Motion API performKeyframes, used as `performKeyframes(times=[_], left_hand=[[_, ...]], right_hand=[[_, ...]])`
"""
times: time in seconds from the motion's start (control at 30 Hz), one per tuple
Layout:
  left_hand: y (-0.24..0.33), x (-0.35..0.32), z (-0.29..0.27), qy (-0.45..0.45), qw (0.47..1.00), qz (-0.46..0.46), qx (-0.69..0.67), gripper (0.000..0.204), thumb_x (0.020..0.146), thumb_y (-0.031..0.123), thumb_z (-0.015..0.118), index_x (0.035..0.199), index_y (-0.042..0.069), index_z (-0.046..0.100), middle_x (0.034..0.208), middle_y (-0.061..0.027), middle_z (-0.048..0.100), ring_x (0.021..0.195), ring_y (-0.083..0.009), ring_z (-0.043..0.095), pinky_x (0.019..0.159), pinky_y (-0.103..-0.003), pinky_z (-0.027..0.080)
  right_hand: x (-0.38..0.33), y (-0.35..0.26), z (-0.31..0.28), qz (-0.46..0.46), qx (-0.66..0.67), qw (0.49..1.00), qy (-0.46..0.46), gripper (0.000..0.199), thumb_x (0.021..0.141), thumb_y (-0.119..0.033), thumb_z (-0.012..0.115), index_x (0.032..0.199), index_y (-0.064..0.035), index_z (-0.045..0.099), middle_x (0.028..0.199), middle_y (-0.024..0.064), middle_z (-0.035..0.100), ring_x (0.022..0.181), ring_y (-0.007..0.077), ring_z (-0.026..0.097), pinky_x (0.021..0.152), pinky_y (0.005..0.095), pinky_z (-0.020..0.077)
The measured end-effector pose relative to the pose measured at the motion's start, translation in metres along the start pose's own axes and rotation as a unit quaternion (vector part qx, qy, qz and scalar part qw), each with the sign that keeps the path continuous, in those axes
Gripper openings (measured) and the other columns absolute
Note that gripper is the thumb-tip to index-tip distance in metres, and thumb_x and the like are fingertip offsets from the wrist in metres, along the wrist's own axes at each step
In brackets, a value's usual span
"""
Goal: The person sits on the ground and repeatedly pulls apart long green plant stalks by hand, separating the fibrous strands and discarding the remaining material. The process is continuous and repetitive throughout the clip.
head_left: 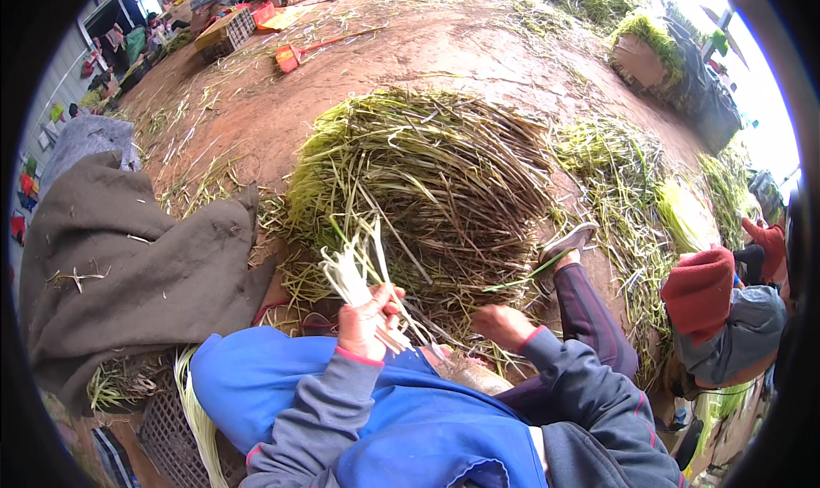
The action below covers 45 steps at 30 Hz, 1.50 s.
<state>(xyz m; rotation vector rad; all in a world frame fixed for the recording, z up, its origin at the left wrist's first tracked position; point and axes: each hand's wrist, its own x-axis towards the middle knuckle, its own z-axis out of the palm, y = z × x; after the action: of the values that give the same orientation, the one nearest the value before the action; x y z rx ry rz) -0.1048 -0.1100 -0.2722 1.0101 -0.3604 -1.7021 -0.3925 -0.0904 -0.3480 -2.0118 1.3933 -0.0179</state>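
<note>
My left hand [366,324] is closed around a small bunch of pale stalks [343,274], whitish at the upper end, with a few longer strands sticking out. My right hand [502,327] is curled, knuckles up, over my lap's far edge; whatever its fingers hold is hidden. Just beyond it a single green stalk [540,271] slants toward my shoe. Right in front of me lies a large heap of long stalks [436,172], yellow-green on its left and brown on its right. A blue apron [427,432] covers my lap.
A dark brown cloth [145,266] lies at the left, above a plastic crate [175,437]. Loose stalks [623,206] spread along the right, near a person in a red head covering [700,292]. An orange-headed long-handled tool [290,58] and a box [225,34] are farther off.
</note>
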Motion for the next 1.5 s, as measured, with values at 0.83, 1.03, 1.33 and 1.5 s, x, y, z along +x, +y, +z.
performKeyframes(times=[0.83, 1.03, 1.33, 1.5], left_hand=[[-0.048, 0.007, -0.028, 0.047, 0.982, -0.040, 0.177, 0.012, 0.087, 0.006, 0.065, 0.095, -0.002, 0.063, 0.072, -0.0075, 0.067, 0.046, -0.0099, 0.055, 0.039, -0.025, 0.043], [-0.076, 0.038, -0.079, 0.100, 0.799, 0.006, 0.593, 0.022, 0.076, 0.012, 0.071, 0.089, -0.006, 0.067, 0.082, -0.0239, 0.068, 0.071, -0.0356, 0.068, 0.065, -0.042, 0.053], [-0.056, 0.008, -0.031, 0.070, 0.937, -0.061, 0.335, 0.021, 0.079, 0.006, 0.066, 0.095, -0.008, 0.065, 0.086, -0.0196, 0.068, 0.077, -0.0194, 0.068, 0.065, -0.030, 0.054], [-0.050, -0.027, 0.002, -0.040, 0.984, -0.163, 0.060, 0.024, 0.092, 0.012, 0.059, 0.112, -0.002, 0.056, 0.095, -0.0150, 0.066, 0.084, -0.0233, 0.066, 0.074, -0.035, 0.055]], right_hand=[[0.035, -0.149, -0.106, -0.076, 0.669, 0.698, 0.244, 0.018, 0.098, -0.021, 0.053, 0.097, -0.0037, 0.057, 0.080, 0.0066, 0.063, 0.072, 0.0133, 0.062, 0.066, 0.0288, 0.0531], [-0.030, -0.195, -0.233, -0.263, 0.654, 0.640, 0.306, 0.021, 0.101, -0.021, 0.047, 0.097, -0.0028, 0.056, 0.071, 0.0013, 0.054, 0.047, 0.0061, 0.041, 0.043, 0.0211, 0.0361], [0.029, -0.162, -0.182, -0.083, 0.679, 0.705, 0.187, 0.017, 0.095, -0.024, 0.058, 0.091, -0.0072, 0.058, 0.066, 0.0003, 0.055, 0.045, 0.0054, 0.040, 0.040, 0.0198, 0.0284], [0.103, -0.155, -0.064, 0.006, 0.676, 0.702, 0.224, 0.016, 0.094, -0.021, 0.060, 0.088, -0.0066, 0.059, 0.063, 0.0014, 0.058, 0.043, 0.0044, 0.043, 0.038, 0.0199, 0.0307]])
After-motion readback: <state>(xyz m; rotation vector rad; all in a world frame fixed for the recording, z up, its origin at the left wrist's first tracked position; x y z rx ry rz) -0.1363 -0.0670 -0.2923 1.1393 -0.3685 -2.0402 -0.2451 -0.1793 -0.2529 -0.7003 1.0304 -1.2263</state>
